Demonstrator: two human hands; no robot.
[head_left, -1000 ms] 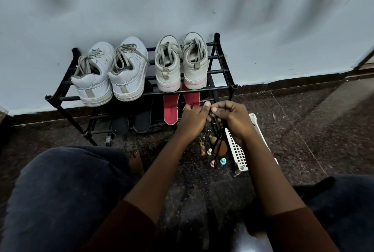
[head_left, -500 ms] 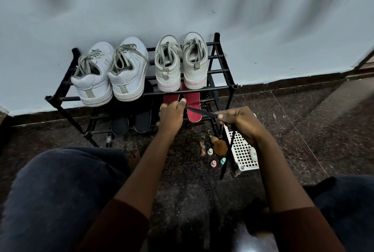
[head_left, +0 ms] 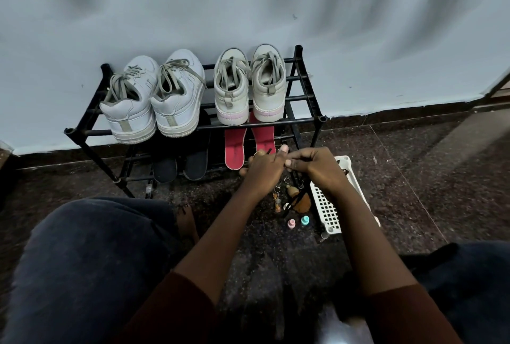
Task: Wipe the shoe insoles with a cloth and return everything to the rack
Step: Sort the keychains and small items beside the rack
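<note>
- Red insoles (head_left: 235,147): shoe rack's (head_left: 209,126) lower tier, long axes front-to-back.
- My left hand (head_left: 263,171), right hand (head_left: 317,168): both pinch a black lace (head_left: 269,151).
- White basket (head_left: 328,211): contents indiscernible.

Both arms stretched forward; left hand (head_left: 262,171) and right hand (head_left: 317,168) touching, fingers curled, pinching dark lace (head_left: 269,151).

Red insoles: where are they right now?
In the head view, the red insoles lie on the black rack's lower tier, right half, beneath the beige sneakers.
</note>
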